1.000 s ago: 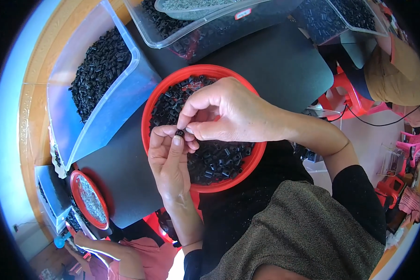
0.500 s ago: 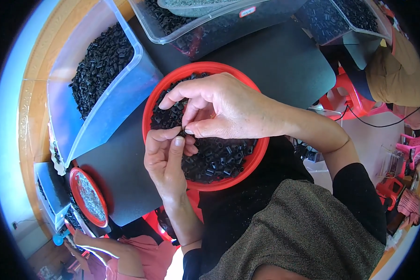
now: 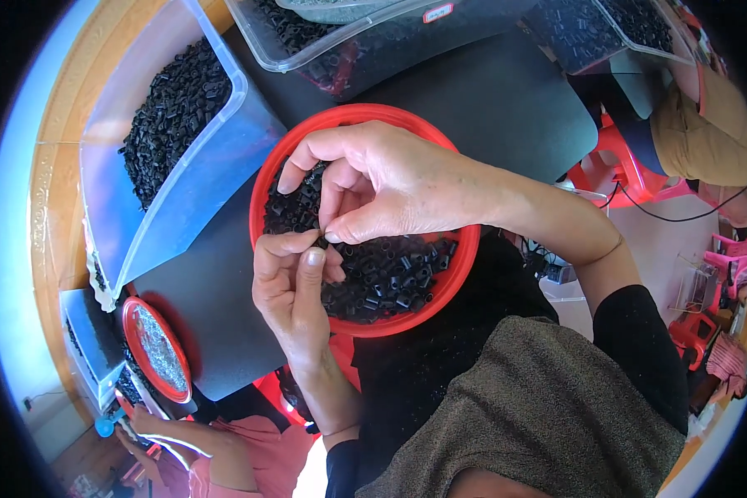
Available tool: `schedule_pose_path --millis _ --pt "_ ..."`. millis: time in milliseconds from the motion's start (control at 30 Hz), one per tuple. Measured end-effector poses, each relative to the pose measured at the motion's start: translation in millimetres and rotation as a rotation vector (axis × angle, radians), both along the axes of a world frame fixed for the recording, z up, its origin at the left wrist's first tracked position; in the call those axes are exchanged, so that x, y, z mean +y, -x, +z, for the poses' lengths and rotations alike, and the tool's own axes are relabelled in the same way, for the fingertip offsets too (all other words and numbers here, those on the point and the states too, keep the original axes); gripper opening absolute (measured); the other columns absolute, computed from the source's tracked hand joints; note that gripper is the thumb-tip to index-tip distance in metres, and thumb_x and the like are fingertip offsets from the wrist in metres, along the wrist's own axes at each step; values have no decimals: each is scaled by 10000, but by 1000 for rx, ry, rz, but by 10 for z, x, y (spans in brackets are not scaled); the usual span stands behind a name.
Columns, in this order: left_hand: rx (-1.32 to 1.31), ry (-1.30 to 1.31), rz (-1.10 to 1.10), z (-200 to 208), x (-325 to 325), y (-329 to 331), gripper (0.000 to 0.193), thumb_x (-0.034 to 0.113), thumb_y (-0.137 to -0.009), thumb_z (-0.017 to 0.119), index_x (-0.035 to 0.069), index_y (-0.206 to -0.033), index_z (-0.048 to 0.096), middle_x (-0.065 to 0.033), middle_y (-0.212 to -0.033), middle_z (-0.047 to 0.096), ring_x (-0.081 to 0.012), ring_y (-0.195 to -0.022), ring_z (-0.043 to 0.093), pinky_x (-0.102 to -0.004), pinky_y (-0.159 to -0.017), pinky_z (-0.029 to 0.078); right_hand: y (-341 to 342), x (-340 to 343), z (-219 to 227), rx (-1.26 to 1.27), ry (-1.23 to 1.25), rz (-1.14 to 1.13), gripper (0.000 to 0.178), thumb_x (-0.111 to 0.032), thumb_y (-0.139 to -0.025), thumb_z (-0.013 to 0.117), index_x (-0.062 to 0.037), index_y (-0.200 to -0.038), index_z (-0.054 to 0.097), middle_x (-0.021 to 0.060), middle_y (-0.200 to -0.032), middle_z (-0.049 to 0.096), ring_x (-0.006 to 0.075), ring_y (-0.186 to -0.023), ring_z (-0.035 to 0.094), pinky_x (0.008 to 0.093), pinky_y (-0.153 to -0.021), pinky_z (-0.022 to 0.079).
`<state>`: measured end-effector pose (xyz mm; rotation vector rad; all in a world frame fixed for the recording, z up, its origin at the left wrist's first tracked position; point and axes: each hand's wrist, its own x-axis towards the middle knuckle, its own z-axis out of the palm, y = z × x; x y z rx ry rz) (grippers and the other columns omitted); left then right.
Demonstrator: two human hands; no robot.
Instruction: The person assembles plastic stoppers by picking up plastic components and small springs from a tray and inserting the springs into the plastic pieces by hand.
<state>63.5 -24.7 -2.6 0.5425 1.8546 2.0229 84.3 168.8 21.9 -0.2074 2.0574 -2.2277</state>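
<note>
Over a round red basin (image 3: 462, 286) of short black plastic tubes (image 3: 390, 278), my two hands meet fingertip to fingertip. My left hand (image 3: 295, 278) is closed, its thumb and index finger pinching a small black piece whose shape is mostly hidden. From above, my right hand (image 3: 382, 187) comes in with thumb and index fingertip pressed together against the same spot. Whatever lies between those right fingertips is too small to make out. Another right finger is bent outward over the far left of the pile.
A clear tub (image 3: 228, 124) of black pieces stands at left, with another large bin (image 3: 407, 50) behind. A red dish (image 3: 159, 353) of pale bits rests on the dark table (image 3: 515, 116). A co-worker's arm (image 3: 183, 436) shows at lower left; another person (image 3: 705, 124) sits at right.
My right hand has shifted slightly left and up in the picture, my left hand slightly left. The fingertips remain together over the basin.
</note>
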Motion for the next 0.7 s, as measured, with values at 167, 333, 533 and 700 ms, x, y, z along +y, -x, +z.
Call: schedule_pose_path --millis 167,333,533,700 --pt "156 88 56 0 34 -49 100 -56 -889 526 0 -970 536 -75 -814 585 -94 -644 544 -208 -582 443 3 -17 23 -40 19 3 402 34 -710 666 63 -1073 495 102 -721 637 146 -648 625 273 -599 489" --pt "280 66 78 -107 56 -38 120 -85 -883 508 -5 -967 535 -85 -822 583 -95 -635 530 -208 -586 443 -35 -64 70 100 -135 -89 362 24 -696 686 42 -999 487 98 -668 597 183 -613 610 303 -564 480" --pt "417 172 8 -108 61 -13 107 -88 -881 514 -6 -940 550 -73 -818 579 -94 -642 532 -206 -579 433 27 23 58 64 -228 18 389 26 -666 701 31 -1004 508 89 -680 598 174 -632 608 307 -568 464" --pt "122 94 -32 -104 60 36 92 -70 -881 533 -9 -938 571 -71 -801 581 -90 -628 536 -210 -560 430 54 88 27 7 -196 77 404 40 -669 680 41 -1033 505 93 -675 600 174 -640 611 313 -581 468"
